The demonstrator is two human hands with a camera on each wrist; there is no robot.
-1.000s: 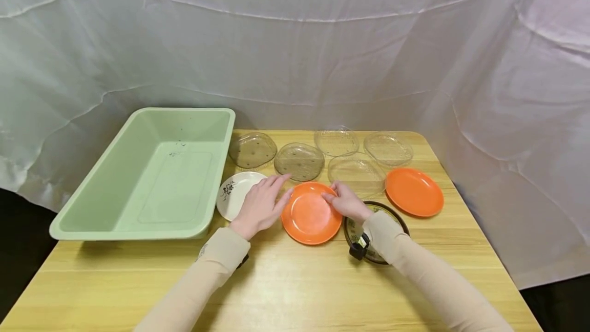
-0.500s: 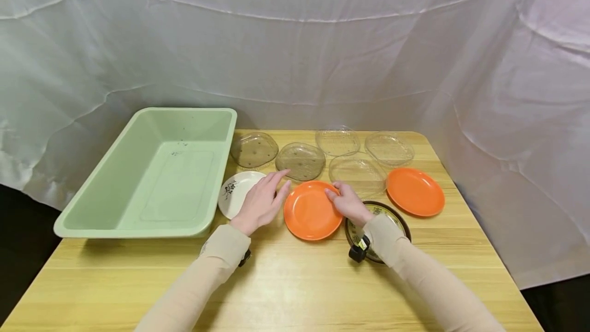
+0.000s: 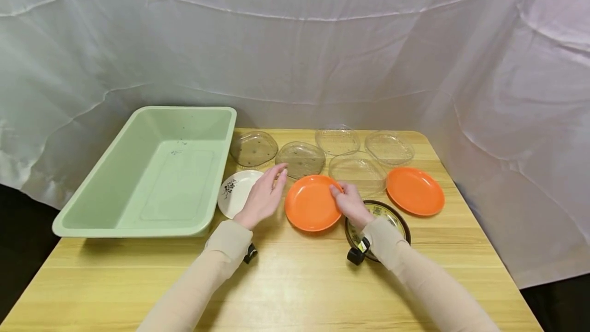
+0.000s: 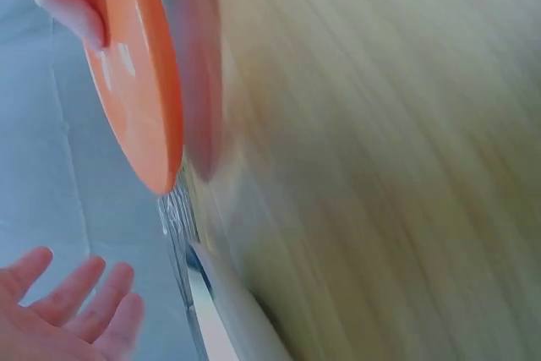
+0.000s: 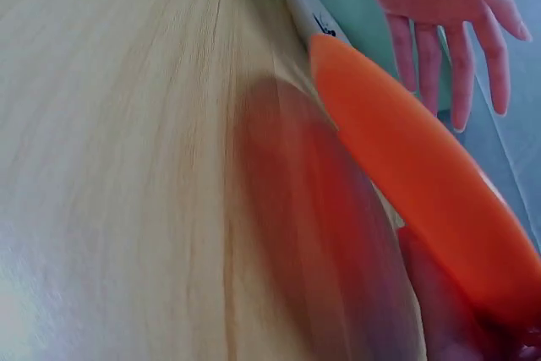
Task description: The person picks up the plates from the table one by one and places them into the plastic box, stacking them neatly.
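An orange plate [image 3: 312, 204] is held by its right edge in my right hand [image 3: 351, 204], the thumb on top and fingers underneath. In the right wrist view the orange plate [image 5: 423, 166] is lifted above the wood, its shadow below it. My left hand [image 3: 262, 194] hovers over a white plate [image 3: 235, 196] with a dark flower print, fingers extended and apart from the orange plate. In the left wrist view the left hand [image 4: 72, 314] holds nothing. Beneath my right wrist lies a dark-rimmed patterned plate [image 3: 400, 227], partly hidden.
A large green basin [image 3: 203, 229] stands on the table's left. Two smoky clear plates [image 3: 253, 148] and several colourless clear plates [image 3: 389, 147] lie along the back. A second orange plate [image 3: 415, 192] rests at the right. A pale curtain [image 3: 295, 40] hangs behind the table [image 3: 299, 291].
The orange plate in my right hand has come up off the table and tilted slightly. My left hand has drawn back a little to the left, away from the plate.
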